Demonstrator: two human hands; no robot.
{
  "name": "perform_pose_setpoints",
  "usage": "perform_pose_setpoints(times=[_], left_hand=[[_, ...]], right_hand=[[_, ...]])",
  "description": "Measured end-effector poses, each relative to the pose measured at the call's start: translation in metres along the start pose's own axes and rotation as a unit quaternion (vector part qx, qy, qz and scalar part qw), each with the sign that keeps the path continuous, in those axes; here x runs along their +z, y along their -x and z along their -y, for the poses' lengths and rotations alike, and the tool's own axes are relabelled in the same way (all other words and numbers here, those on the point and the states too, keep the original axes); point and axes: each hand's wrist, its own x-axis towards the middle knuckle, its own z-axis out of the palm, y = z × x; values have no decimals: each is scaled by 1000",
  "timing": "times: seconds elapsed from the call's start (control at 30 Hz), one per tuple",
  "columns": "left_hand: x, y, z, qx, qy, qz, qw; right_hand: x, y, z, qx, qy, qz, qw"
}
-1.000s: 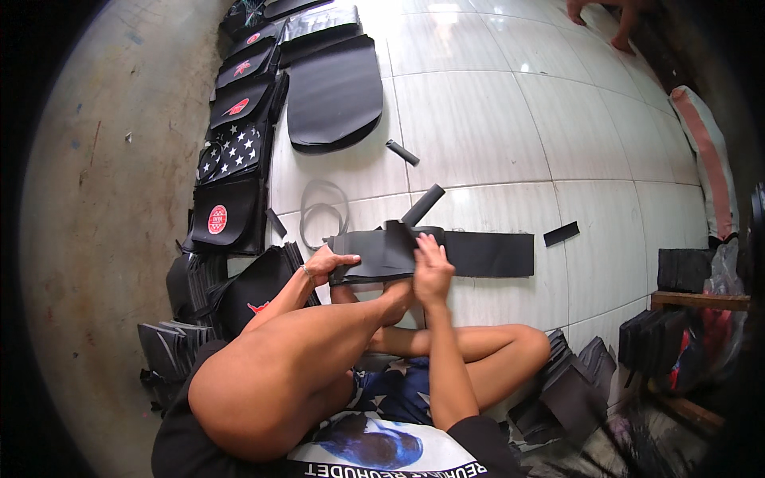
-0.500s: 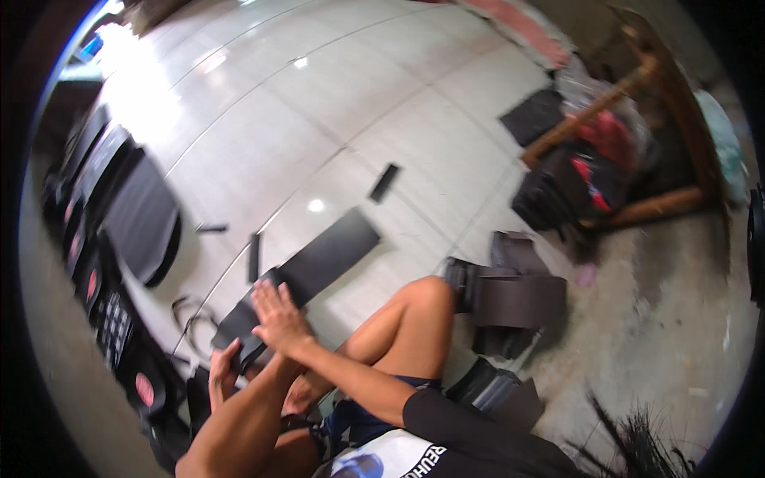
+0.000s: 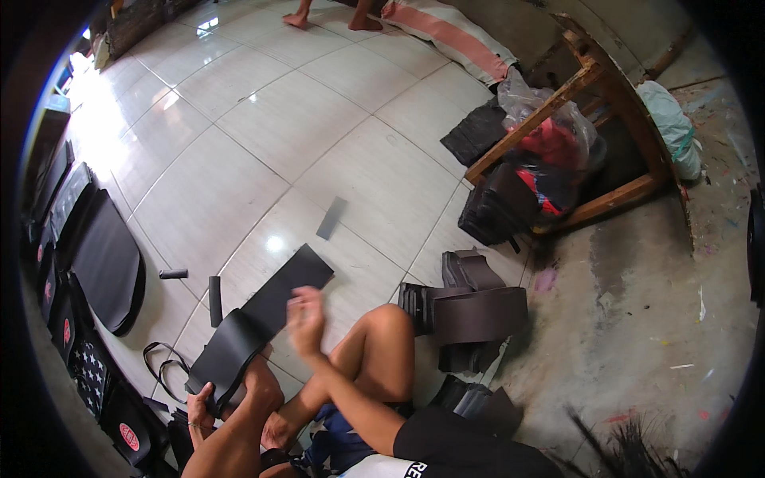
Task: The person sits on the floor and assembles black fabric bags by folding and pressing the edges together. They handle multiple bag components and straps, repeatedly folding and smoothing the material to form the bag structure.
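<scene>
A curved black sheet [image 3: 227, 349], looking like leather or vinyl, is draped over my raised left knee. My left hand [image 3: 201, 406] is closed on its lower edge, thumb on top. Just right of the sheet, my right hand [image 3: 307, 320] is lifted in the air, its fingers loosely bent and slightly blurred, with nothing visible in them. Beyond the knee, a long flat black strip [image 3: 291, 287] runs up from behind the sheet across the tiles. Whether the two pieces are joined cannot be made out.
Small dark offcuts [image 3: 215, 301] and a thin black loop [image 3: 165, 370] lie on the tiles. Black panels [image 3: 107, 263] line the left. Stacked dark brown pieces [image 3: 482, 307] sit by my right knee. Beyond stand an overturned wooden frame [image 3: 617, 191] and a striped sack [image 3: 450, 36]. Another person's feet [image 3: 296, 20] show at the top.
My right hand has come up off the black sheet and moved to the right. My left hand keeps its hold. The view has shifted, bringing another person's feet into sight.
</scene>
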Motion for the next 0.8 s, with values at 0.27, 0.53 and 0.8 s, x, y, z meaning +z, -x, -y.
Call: perform_pose_setpoints(times=[0.27,0.53,0.8], left_hand=[[-23,-14,14,-12,-15,-28,999],[-23,-21,13,-28,-12,-36,999],[38,27,-6,36,28,-23,999]], right_hand=[[62,95,40,-232,232,452,829],[35,28,-13,105,-96,298,944],[15,4,16,-35,-30,75,996]])
